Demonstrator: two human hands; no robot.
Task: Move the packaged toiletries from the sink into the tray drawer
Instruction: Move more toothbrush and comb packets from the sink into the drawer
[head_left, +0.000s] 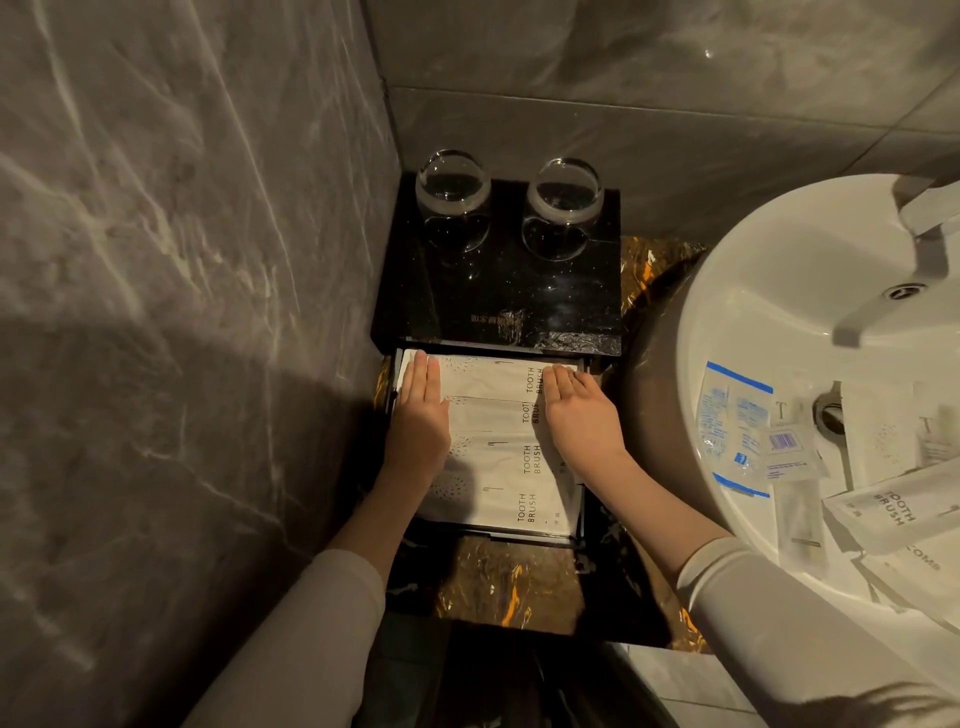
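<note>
Pale sleeves (311, 623) lead to left hand (418, 421) and right hand (582, 415), both flat and gripping nothing, pressing four toothbrush packets (498, 452) in the drawer (581, 499), while more packets (769, 447) wait in the sink (779, 270) at right

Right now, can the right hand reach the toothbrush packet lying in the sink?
Probably yes. The right hand lies flat on the drawer packets, holding nothing, and the toothbrush packet lies uncovered in the sink beside it.

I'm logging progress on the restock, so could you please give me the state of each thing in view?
Black pull-out tray drawer: open, holding white toothbrush packets.
Left hand: flat, pressing on the packets.
Right hand: flat, pressing on the packets.
White round sink: dry-looking, with packaged toiletries inside.
Two clear glass tumblers: upright, empty.
</note>
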